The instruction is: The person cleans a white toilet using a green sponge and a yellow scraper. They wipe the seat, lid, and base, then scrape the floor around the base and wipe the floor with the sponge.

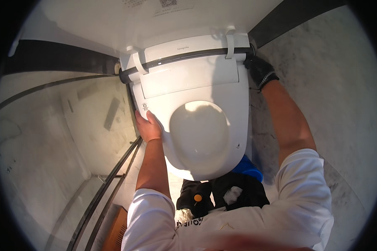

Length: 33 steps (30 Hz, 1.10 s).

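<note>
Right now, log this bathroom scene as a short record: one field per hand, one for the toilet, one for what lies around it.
left hand: bare left hand pressed flat on the left edge of the closed white plastic toilet lid
right hand: right hand in a black glove at the right end of the black hinge bar behind the lid; grip not clear
toilet: lid down, two white hinge clips over the bar
surroundings: pale marble floor, round blue object under the bowl front, black bag below it

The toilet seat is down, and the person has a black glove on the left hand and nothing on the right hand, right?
Not quite. The head view shows the toilet seat down, but the black glove is on the right hand; the left hand is bare.
</note>
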Each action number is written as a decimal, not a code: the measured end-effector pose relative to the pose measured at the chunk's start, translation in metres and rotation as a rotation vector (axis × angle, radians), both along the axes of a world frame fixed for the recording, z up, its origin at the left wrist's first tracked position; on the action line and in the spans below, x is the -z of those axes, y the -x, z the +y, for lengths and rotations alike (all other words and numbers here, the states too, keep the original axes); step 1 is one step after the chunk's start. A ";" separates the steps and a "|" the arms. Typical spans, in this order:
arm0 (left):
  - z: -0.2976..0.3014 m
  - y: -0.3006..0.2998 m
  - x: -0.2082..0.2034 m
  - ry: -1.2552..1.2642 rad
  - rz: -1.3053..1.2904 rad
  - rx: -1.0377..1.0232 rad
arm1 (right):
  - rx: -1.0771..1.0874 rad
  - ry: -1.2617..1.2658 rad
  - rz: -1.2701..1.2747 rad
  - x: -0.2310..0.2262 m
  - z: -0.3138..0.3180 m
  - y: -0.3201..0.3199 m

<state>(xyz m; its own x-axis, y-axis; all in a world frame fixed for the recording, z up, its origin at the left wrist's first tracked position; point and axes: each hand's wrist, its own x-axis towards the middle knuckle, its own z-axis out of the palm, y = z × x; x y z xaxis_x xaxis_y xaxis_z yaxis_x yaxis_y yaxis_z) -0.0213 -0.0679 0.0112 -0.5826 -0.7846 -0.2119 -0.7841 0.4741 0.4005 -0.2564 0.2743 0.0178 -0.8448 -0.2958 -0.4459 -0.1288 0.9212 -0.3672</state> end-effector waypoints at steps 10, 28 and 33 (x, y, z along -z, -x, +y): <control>0.002 -0.001 0.001 0.033 -0.010 -0.004 | -0.117 0.106 0.184 0.012 -0.013 -0.019; 0.002 0.003 -0.005 -0.001 -0.012 -0.035 | -0.102 -0.280 0.005 -0.013 -0.045 0.000; 0.004 0.002 -0.012 -0.011 -0.031 -0.023 | 0.010 -0.350 0.082 -0.010 -0.055 -0.023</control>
